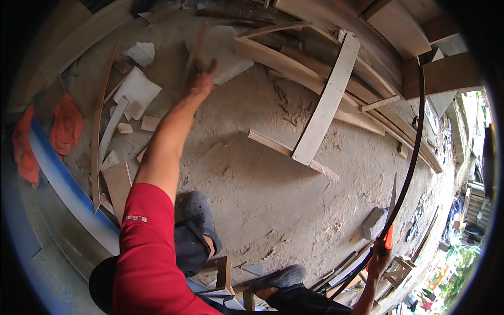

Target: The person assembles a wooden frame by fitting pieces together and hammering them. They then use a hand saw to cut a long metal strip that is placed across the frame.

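Observation:
My left arm, in a red sleeve, stretches far forward over the dusty floor. At its end my left hand (202, 81) has its fingers apart, beside a pale flat slab (228, 55) and a thin brown wooden strip (198, 44). Whether the fingers touch the strip is hard to make out. Low on the right, my right hand (379, 261) is closed around the orange handle of what looks like a handsaw (388, 237), its narrow blade pointing up and away. A long black curved strip (415, 157) runs past that hand; I cannot tell if it is gripped too.
A white board (328, 100) lies across a short wooden batten (270, 143) mid-floor. Stacked planks (294, 65) line the far right. Offcuts (149, 123) and an orange cloth (67, 126) are at left. A grey block (375, 223) sits near the saw. My clogs (199, 212) stand below.

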A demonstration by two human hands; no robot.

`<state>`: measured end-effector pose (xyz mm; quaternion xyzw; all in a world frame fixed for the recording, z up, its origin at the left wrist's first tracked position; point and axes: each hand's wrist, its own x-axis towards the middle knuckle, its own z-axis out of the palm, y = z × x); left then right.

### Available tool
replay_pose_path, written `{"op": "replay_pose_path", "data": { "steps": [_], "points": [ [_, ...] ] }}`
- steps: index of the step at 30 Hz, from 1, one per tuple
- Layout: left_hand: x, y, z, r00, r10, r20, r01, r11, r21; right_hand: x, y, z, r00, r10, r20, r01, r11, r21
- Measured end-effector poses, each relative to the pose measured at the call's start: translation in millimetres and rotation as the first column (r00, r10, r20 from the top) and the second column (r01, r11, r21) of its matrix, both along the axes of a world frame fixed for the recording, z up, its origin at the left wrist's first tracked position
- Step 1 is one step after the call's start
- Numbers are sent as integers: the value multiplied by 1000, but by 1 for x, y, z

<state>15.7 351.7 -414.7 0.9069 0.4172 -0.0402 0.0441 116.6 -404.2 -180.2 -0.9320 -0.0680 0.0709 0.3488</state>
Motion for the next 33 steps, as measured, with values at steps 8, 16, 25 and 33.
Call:
{"op": "replay_pose_path", "data": {
  "steps": [8,16,25,33],
  "points": [
    [-81,39,20,978,-207,19,207,966,-152,-7,22,20,999,-7,-50,5,999,-39],
    [35,-10,58,957,291,6,-278,921,-272,-30,30,22,1000,-20,-22,16,987,-161],
    [61,2,-12,977,164,134,-162,986,-27,-49,26,34,997,-37,-60,6,889,-457],
    [-12,-23,-26,987,-56,149,37,991,125,-46,36,45,998,-1,-57,-15,959,-284]
  ]
}}
